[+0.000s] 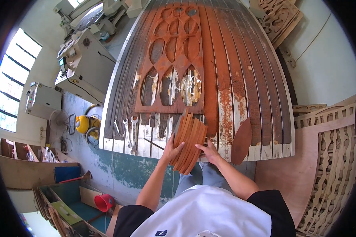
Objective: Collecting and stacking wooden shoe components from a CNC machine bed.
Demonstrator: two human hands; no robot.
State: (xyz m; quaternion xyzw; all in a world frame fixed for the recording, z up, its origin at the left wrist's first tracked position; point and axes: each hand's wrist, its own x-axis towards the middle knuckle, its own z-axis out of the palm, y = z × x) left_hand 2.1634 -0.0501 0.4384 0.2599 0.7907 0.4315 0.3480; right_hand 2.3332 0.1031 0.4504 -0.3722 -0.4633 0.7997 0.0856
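Observation:
Between my two hands is a stack of reddish-brown curved wooden pieces (189, 144), standing on edge side by side at the table's front edge. My left hand (172, 149) presses on the stack's left side, its thumb laid along the wood. On the right side my right hand (209, 151) grips it with thumb and fingers. Right of it, one leaf-shaped wooden piece (241, 141) lies flat, its tip over the front edge. Just beyond the stack lies a reddish wooden panel (170, 107) with rows of leaf-shaped and round cut-outs.
The long slatted table (265, 118) is coated in red-brown dust. Several wrenches (134, 132) lie at its front left. A yellow vacuum cleaner (83, 124) and a grey machine cabinet (85, 63) stand to the left. Cut-out boards (332, 158) lean at the right; a red bucket (103, 202) sits lower left.

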